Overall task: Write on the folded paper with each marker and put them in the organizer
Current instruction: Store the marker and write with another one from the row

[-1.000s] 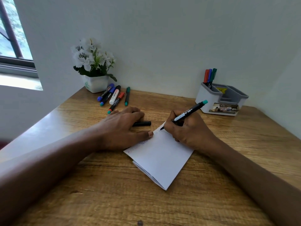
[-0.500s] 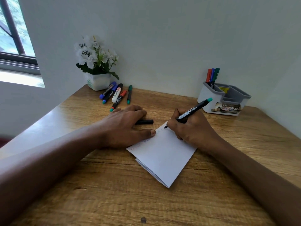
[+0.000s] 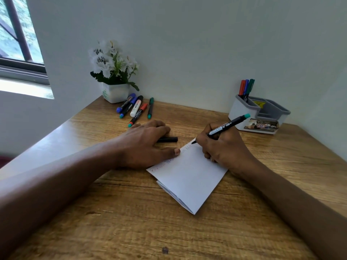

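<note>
Presently on the wooden counter [image 3: 187,237]:

- Folded paper [image 3: 189,181]: white, lying near the middle, one corner toward the viewer, faint writing along its far-left edge.
- Right hand [image 3: 223,149]: fingers pinched round a black marker [image 3: 225,127] with a teal end cap; the tip touches the paper's far corner, the heel of the hand rests on the sheet.
- Left hand [image 3: 148,145]: flat, fingers spread, thumb pressed on the paper's left edge.
- Black cap [image 3: 168,139]: lying under the left fingertips, just beyond the paper.
- Loose markers [image 3: 136,108]: five, side by side at the far left, with blue, teal, red and green ends, one with a white barrel.
- Organizer [image 3: 242,113]: white and grey, far right by the wall; its tall compartment holds three upright markers [image 3: 246,88], red, blue and green.
- Flower pot [image 3: 115,91]: white, with white flowers, in the far-left corner, just behind the loose markers.
</note>
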The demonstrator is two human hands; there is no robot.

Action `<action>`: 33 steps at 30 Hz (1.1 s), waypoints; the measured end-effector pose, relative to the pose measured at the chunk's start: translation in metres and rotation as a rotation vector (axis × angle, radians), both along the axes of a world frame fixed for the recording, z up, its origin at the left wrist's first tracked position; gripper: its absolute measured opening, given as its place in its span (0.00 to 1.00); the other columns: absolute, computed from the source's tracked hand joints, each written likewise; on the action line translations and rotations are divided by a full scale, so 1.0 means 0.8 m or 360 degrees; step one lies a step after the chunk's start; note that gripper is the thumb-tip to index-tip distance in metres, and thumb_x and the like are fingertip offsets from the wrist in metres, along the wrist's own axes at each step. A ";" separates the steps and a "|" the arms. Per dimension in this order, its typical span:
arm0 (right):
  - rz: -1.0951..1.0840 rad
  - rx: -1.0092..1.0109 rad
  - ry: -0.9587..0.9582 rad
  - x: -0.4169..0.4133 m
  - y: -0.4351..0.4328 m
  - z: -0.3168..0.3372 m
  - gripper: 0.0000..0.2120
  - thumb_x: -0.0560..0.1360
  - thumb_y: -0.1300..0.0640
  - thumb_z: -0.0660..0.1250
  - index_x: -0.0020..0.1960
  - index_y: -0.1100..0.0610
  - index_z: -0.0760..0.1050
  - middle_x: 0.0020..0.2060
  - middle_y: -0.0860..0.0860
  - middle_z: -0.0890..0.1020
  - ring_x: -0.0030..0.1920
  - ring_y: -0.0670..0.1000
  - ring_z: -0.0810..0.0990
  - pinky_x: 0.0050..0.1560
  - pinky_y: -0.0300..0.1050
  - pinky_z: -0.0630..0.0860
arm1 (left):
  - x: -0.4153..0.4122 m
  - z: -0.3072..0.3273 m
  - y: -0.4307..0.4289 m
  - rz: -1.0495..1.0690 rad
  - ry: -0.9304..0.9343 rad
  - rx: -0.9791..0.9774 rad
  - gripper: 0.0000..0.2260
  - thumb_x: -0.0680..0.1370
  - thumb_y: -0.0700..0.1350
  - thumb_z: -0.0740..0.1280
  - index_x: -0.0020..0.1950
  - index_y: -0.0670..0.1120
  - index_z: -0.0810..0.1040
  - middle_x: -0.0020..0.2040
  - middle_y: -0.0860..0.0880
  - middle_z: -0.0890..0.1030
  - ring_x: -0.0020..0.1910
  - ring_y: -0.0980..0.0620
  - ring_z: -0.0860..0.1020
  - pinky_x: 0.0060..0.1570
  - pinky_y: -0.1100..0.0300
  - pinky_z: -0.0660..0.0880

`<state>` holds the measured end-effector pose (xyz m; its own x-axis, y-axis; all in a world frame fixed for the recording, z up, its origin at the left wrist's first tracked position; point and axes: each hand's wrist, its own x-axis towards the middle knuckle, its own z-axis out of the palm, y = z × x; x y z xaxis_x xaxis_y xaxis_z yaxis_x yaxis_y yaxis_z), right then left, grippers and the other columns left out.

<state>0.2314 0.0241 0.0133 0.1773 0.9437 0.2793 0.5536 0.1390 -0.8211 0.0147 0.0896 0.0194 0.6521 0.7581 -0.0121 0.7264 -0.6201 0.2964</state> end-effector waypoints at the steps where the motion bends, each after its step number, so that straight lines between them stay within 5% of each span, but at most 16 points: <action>1: 0.0012 0.0003 -0.0038 0.000 0.000 0.000 0.09 0.75 0.59 0.73 0.42 0.64 0.79 0.24 0.49 0.80 0.23 0.46 0.77 0.25 0.38 0.73 | 0.000 0.000 0.000 -0.0002 0.0002 -0.0001 0.37 0.77 0.70 0.59 0.81 0.54 0.58 0.81 0.54 0.57 0.78 0.51 0.59 0.75 0.52 0.58; 33: -0.0176 -0.0089 0.0003 -0.005 -0.002 0.004 0.09 0.75 0.58 0.73 0.39 0.59 0.77 0.24 0.50 0.81 0.23 0.46 0.78 0.25 0.38 0.75 | 0.000 0.001 -0.001 -0.0006 0.0022 0.0005 0.37 0.77 0.70 0.58 0.82 0.54 0.58 0.82 0.54 0.56 0.78 0.51 0.59 0.74 0.52 0.58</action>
<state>0.2277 0.0222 0.0169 0.2819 0.9324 0.2263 0.5613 0.0311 -0.8270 0.0151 0.0891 0.0202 0.6548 0.7555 -0.0187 0.7279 -0.6238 0.2847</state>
